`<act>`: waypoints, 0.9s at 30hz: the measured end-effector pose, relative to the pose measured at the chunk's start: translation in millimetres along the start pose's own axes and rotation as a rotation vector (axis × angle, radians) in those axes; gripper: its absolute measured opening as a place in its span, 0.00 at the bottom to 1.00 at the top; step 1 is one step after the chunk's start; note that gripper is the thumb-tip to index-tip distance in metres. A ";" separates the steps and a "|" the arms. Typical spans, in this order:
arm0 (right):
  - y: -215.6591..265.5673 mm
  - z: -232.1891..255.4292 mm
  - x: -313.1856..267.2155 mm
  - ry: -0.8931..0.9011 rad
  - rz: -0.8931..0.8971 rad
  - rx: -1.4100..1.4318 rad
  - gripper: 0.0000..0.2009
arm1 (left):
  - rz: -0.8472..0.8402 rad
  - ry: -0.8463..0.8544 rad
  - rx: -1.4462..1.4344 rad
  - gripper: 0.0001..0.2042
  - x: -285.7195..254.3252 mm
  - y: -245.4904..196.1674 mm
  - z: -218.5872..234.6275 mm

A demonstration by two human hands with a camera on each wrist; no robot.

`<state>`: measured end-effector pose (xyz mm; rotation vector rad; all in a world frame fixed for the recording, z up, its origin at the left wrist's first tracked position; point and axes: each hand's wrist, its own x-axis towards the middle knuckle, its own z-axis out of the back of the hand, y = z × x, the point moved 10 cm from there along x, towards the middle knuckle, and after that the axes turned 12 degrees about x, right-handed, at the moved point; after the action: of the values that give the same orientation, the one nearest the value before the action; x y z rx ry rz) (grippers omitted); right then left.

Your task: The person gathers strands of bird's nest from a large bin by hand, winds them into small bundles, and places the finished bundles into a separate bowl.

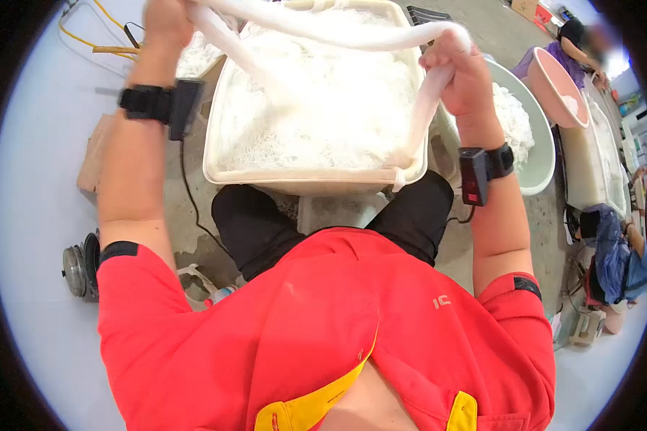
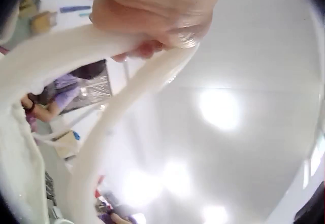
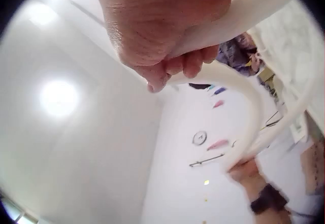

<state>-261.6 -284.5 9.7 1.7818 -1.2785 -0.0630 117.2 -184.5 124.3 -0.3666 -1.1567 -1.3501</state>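
Note:
A thick, smooth white strand (image 1: 338, 34) stretches between both raised hands, and its ends hang down into a cream rectangular tub (image 1: 295, 176) filled with white shreds. My left hand (image 1: 169, 25) grips the strand above the tub's far left side; in the left wrist view the fingers of the left hand (image 2: 152, 16) curl round it. My right hand (image 1: 461, 72) holds the strand over the tub's right rim, and the right wrist view shows the fingers of the right hand (image 3: 167, 31) wrapped about it. The strand (image 3: 254, 102) arcs from there to the left hand.
Right of the tub stands a pale green basin (image 1: 543, 154) with white material, and past it a pink basin (image 1: 553, 86). Other people (image 1: 575, 43) are at the right side. A cardboard box (image 1: 93, 154) and round metal items (image 1: 75, 269) lie at the left.

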 end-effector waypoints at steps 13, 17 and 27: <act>-80.2 -68.0 -20.3 0.327 -0.277 -0.552 0.28 | -0.015 0.605 -0.936 0.10 -0.8 -224.1 41.9; -83.7 -67.8 -22.2 0.127 -0.558 -0.469 0.15 | 0.139 0.594 -1.140 0.10 -12.4 -222.4 35.3; 42.0 -103.3 36.8 0.337 -0.087 0.046 0.10 | 0.676 0.875 -1.121 0.14 -217.9 -230.4 -129.7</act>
<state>-222.5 -249.5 114.7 1.7964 -0.9673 0.2112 11.9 -224.3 -199.3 -0.7592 0.5113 -1.1944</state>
